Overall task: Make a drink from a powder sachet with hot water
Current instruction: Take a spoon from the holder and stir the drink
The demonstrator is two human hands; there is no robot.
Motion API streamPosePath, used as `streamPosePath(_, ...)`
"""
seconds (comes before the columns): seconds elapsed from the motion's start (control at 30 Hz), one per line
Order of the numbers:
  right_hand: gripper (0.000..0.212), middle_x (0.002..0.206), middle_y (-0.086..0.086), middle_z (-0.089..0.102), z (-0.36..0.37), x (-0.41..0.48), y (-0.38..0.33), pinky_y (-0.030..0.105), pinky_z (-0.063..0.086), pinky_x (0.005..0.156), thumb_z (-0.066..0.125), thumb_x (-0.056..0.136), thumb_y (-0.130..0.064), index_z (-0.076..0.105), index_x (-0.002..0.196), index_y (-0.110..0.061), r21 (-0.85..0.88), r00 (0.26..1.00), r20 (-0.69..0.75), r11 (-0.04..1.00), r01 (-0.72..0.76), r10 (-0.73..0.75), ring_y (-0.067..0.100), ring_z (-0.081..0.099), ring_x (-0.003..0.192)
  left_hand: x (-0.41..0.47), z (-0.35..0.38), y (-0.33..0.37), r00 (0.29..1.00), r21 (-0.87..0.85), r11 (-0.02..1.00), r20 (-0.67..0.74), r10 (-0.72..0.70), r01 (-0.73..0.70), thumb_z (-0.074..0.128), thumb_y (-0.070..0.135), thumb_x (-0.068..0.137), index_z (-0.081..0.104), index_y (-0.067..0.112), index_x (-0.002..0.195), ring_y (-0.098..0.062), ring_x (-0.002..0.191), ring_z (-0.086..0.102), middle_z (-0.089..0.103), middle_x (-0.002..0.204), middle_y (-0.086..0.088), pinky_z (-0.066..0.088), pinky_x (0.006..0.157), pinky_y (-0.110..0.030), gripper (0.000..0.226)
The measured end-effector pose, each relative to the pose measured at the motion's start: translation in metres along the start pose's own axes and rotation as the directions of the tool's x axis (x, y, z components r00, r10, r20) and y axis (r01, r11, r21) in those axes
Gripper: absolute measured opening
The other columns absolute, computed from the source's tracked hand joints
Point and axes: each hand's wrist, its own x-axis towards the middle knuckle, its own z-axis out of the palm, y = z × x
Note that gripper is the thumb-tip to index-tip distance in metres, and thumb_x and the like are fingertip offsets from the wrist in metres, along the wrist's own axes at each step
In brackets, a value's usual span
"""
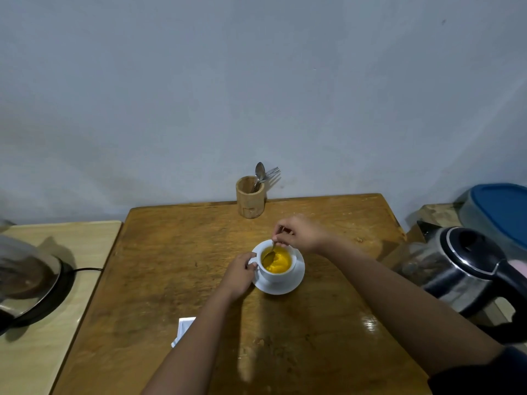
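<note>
We have one white cup [278,262] sitting on one saucer [281,283], and both hands are on the job, a little apart from each other with the cup between them. Our left hand [239,273] is closed around the cup's handle, which we judge is there to keep the cup from turning or sliding on the saucer. Our right hand [301,233], just beyond the cup, pinches the top of one spoon [270,253] whose bowl dips into the orange-yellow drink [278,260]; the upright hold suits stirring, and the drink looks frothy and partly mixed, so we take stirring to be the step in hand. Near our left forearm lies one white paper piece [184,330], possibly the emptied sachet, though we cannot tell for sure. Out past our right forearm stands one steel kettle [462,269], set aside within easy reach. Beyond our right hand, at the far edge of the table [171,266], one wooden holder [250,198] keeps spare cutlery, at least one spoon and one fork.
</note>
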Motion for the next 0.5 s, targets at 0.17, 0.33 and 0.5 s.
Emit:
streamPosePath(0.17, 0.016, 0.101, 0.011, 0.066, -0.003, 0.002, -0.008, 0.034, 0.046, 0.074, 0.049, 0.093, -0.016, 0.063, 0.098, -0.008, -0.258, 0.987, 0.136, 0.959, 0.119, -0.086, 0.022, 0.059, 0.089, 0.001, -0.001, -0.003, 1.0, 0.027, 1.0, 0.005, -0.008, 0.008, 0.043, 0.016, 0.094, 0.054, 0.011, 0.124, -0.026, 0.116, 0.051, 0.055, 0.13, -0.011, 0.043, 0.102, -0.042, 0.033)
streamPosePath(0.33, 0.018, 0.091, 0.007, 0.065, 0.001, 0.004, -0.009, 0.031, 0.046, 0.07, 0.05, 0.093, -0.018, 0.063, 0.097, -0.007, -0.251, 0.996, 0.09, 0.967, 0.046, -0.024, 0.019, 0.059, 0.081, 0.0, 0.0, -0.001, 1.0, 0.012, 1.0, 0.01, -0.02, 0.02, 0.043, 0.014, 0.094, 0.053, 0.01, 0.125, -0.025, 0.118, 0.049, 0.053, 0.132, -0.011, 0.041, 0.101, -0.039, 0.033)
streamPosePath(0.5, 0.017, 0.082, 0.016, 0.072, 0.015, 0.009, 0.001, 0.04, 0.058, 0.077, 0.053, 0.091, -0.014, 0.065, 0.09, -0.003, 0.004, 0.996, -0.078, 0.999, -0.039, 0.039, 0.023, 0.069, 0.077, 0.001, 0.001, -0.003, 1.0, -0.005, 1.0, 0.009, -0.02, 0.02, 0.043, 0.013, 0.094, 0.053, 0.01, 0.125, -0.026, 0.118, 0.049, 0.053, 0.132, -0.012, 0.042, 0.103, -0.041, 0.033)
